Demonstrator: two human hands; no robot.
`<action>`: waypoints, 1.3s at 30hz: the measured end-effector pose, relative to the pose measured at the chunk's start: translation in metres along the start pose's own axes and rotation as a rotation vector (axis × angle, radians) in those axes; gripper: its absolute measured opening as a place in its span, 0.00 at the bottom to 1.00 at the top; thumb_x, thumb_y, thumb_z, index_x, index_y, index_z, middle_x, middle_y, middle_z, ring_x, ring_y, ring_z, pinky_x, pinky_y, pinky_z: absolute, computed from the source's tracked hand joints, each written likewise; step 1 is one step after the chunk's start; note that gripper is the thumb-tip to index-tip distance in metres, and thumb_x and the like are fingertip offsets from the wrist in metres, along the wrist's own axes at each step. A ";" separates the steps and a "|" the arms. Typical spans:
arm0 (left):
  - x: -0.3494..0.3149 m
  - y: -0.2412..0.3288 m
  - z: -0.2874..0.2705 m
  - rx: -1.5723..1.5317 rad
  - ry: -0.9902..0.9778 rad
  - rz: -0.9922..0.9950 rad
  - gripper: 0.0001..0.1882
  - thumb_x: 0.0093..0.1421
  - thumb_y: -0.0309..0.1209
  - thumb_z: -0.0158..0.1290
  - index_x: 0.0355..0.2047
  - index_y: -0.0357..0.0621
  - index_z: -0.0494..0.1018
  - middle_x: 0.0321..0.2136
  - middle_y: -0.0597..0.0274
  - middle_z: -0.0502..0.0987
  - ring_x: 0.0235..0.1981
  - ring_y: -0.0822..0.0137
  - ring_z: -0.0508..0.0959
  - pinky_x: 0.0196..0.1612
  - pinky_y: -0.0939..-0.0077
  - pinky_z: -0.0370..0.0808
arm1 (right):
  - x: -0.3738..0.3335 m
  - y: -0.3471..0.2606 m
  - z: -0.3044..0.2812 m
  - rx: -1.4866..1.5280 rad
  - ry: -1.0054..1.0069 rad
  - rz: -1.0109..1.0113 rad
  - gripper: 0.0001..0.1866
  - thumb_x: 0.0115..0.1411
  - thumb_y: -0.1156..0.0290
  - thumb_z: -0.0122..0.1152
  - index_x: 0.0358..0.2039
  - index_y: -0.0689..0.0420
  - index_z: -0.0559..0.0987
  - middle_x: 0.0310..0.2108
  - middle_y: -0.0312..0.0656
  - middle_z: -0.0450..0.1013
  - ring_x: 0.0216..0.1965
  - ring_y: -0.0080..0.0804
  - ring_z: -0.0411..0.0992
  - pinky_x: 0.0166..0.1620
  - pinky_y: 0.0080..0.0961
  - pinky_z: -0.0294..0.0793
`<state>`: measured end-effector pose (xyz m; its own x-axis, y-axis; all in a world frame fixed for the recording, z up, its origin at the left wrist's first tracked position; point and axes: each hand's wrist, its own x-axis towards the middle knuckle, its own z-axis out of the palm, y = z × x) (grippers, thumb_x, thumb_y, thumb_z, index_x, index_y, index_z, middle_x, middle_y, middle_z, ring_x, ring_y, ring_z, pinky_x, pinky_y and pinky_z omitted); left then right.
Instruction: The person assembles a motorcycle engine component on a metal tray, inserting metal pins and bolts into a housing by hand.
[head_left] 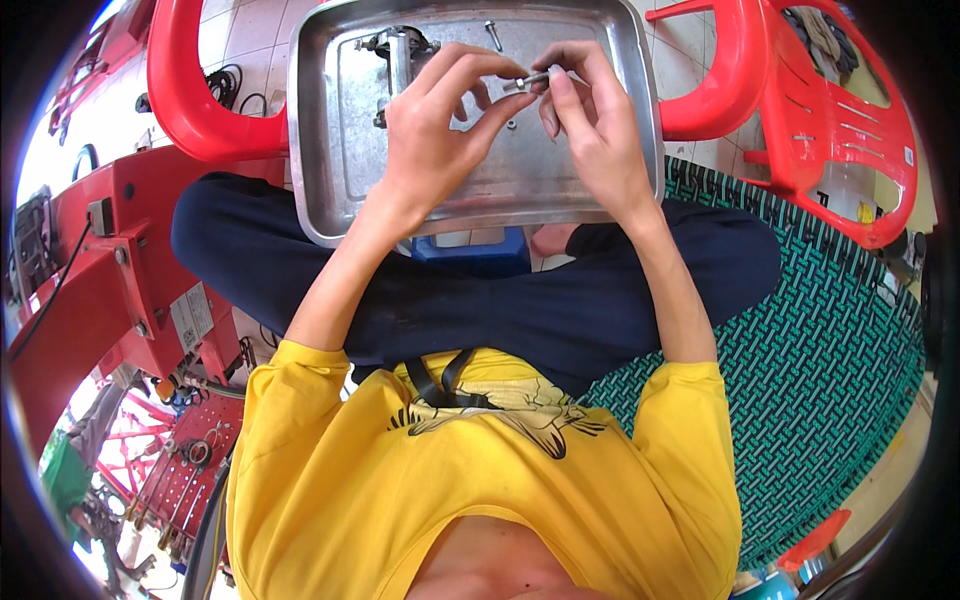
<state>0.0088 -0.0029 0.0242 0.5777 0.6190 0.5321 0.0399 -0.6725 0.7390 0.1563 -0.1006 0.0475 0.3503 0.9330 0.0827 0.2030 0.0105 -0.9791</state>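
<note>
Over a shallow metal tray [520,190], my two hands meet at a small bolt [536,79]. My right hand [598,118] pinches one end of the bolt between thumb and fingers. At the other end, where a nut seems to sit, the thumb and forefinger of my left hand [440,120] close around it. A second bolt [493,36] lies in the tray beyond my hands, and a small nut [512,125] rests below them. Left of my left hand is a dark and silver metal assembly [399,62] with bolts through it, partly hidden by that hand.
A red plastic chair [200,100] is under the tray, and another red chair [840,130] stands at right. Red machinery [100,260] is close on my left. I sit cross-legged on a green woven seat [790,370]. A blue stool [475,252] shows below the tray.
</note>
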 end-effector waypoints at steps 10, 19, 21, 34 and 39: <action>0.001 0.005 0.001 -0.026 0.069 -0.094 0.08 0.57 0.30 0.66 0.35 0.46 0.80 0.32 0.66 0.80 0.23 0.72 0.78 0.23 0.78 0.71 | 0.000 0.001 0.001 -0.011 0.023 -0.029 0.06 0.71 0.75 0.48 0.45 0.60 0.72 0.29 0.38 0.74 0.25 0.19 0.67 0.30 0.20 0.68; 0.000 0.013 -0.001 -0.021 0.039 -0.174 0.06 0.63 0.32 0.60 0.35 0.45 0.79 0.29 0.63 0.79 0.21 0.70 0.77 0.25 0.76 0.71 | 0.000 -0.002 0.001 -0.011 0.025 -0.020 0.06 0.71 0.74 0.49 0.45 0.60 0.72 0.29 0.39 0.74 0.25 0.20 0.67 0.30 0.21 0.68; -0.001 0.000 0.001 0.008 0.024 -0.071 0.07 0.63 0.34 0.61 0.37 0.46 0.79 0.30 0.64 0.79 0.22 0.70 0.77 0.25 0.75 0.72 | 0.001 -0.002 0.001 -0.014 0.017 -0.020 0.06 0.71 0.74 0.49 0.45 0.60 0.72 0.29 0.38 0.74 0.25 0.20 0.67 0.30 0.21 0.68; -0.004 -0.005 -0.005 0.010 -0.084 -0.151 0.10 0.61 0.30 0.63 0.39 0.39 0.77 0.32 0.63 0.82 0.23 0.75 0.78 0.22 0.83 0.69 | -0.001 -0.001 0.004 0.006 0.046 -0.029 0.06 0.71 0.74 0.49 0.45 0.60 0.72 0.26 0.37 0.73 0.25 0.20 0.67 0.30 0.21 0.68; -0.003 0.000 -0.001 0.061 0.024 -0.073 0.10 0.60 0.37 0.64 0.34 0.45 0.78 0.30 0.65 0.82 0.21 0.71 0.79 0.22 0.81 0.71 | 0.000 0.002 0.002 -0.020 0.024 -0.035 0.06 0.71 0.74 0.50 0.45 0.60 0.72 0.27 0.37 0.74 0.25 0.20 0.67 0.30 0.21 0.68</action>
<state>0.0064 -0.0041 0.0228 0.5514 0.6766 0.4880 0.1309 -0.6480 0.7503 0.1553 -0.1000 0.0453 0.3646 0.9232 0.1217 0.2340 0.0357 -0.9716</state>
